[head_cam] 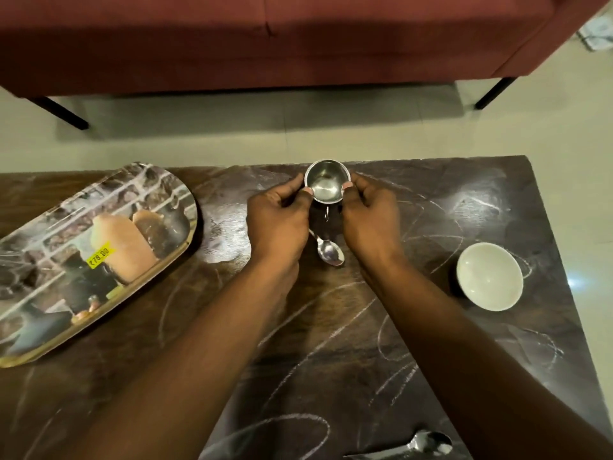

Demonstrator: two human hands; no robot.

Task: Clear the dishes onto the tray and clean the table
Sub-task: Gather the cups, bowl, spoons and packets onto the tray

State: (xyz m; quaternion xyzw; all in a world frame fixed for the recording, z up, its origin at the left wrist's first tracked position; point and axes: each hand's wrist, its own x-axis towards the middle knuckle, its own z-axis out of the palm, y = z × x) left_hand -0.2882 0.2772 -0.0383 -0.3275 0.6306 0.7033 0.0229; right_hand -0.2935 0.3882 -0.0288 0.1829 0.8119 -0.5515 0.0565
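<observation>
Both hands, left hand [278,224] and right hand [370,217], pinch the steel cup [326,185] by its rim at the table's [497,200] far edge, fingertips only. It could slip on the way to the tray [49,340] at left, which holds nothing yet. 1 spoon [330,253] lies just beneath the hands; a white bowl [489,276] and another spoon [424,443] wait apart at right.

Both forearms run from the bottom of the frame up to centre, converging. Left hand [278,220] and right hand [370,217] are palms-down, fingers curled inward, thumb tips pinching toward each other.
</observation>
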